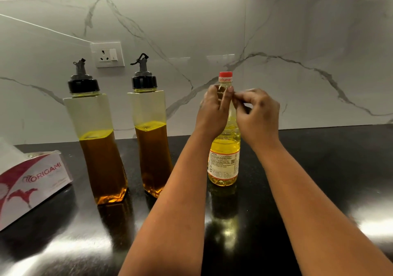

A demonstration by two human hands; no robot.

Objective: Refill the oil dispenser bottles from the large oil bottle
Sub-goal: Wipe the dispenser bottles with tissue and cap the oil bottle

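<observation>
Scene: You stand at a dark countertop [319, 169] before a marble wall, both hands raised to the large oil bottle [224, 148], which stands upright right of centre, its red cap [225, 75] on.

Step in hand: Opening the large bottle, by my judgement; the seal band under the cap looks to be what you are working at.

Left hand: Your left hand [213, 109] curls round the bottle's neck just below the cap, thumb and fingers gripping it.

Right hand: Your right hand [256, 114] sits just right of the neck, fingers bent and narrow, the fingertips [235, 99] pinched together at the neck; whether they hold a strip of seal is too blurred to tell.

How to do it well: Keep the left grip firm and low so the bottle stays upright; peel the band away sideways, then twist the cap without squeezing the soft body, which could push oil out.

Dispensers: The left dispenser bottle [95, 139] and the right dispenser bottle [151, 135] stand to the left, well apart from your hands, each roughly half full, black pourer tops fitted.

Also there: A tissue box [32, 180] lies at the near left.
</observation>
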